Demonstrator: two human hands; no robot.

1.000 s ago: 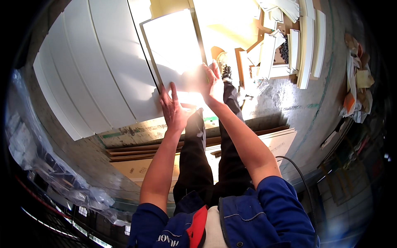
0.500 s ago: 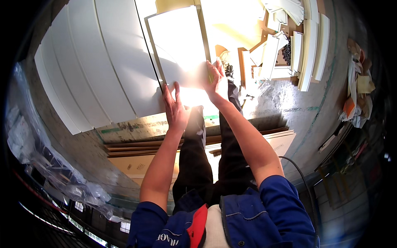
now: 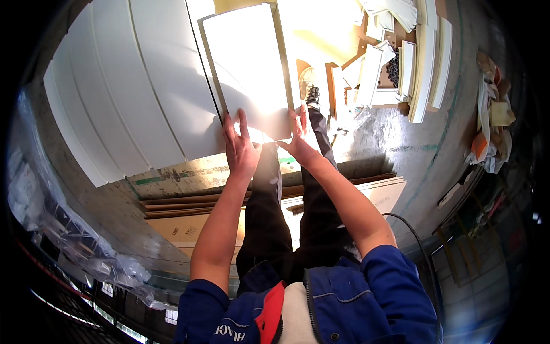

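Observation:
A long white panel point(image 3: 246, 63) with narrow folded edges lies in front of me, partly washed out by bright light. My left hand point(image 3: 242, 150) is at its near left corner, with two fingers reaching up over the surface and the thumb by the near edge. At the near right corner, my right hand point(image 3: 302, 140) has its fingers along the side and its thumb against the near edge. Both hands grip the panel's near end between them. What the fingertips do underneath is hidden.
Wide white panels point(image 3: 114, 86) lie side by side on the left. White strips and offcuts point(image 3: 427, 69) are piled at the far right. Flat cardboard point(image 3: 183, 229) lies beneath my legs. Crumpled wrapping point(image 3: 491, 123) sits at the right, and clear plastic sheeting point(image 3: 74, 229) at the left.
My right hand has slid toward me along the panel's right side to the near corner, its thumb now at the near edge. The left hand stays at its corner.

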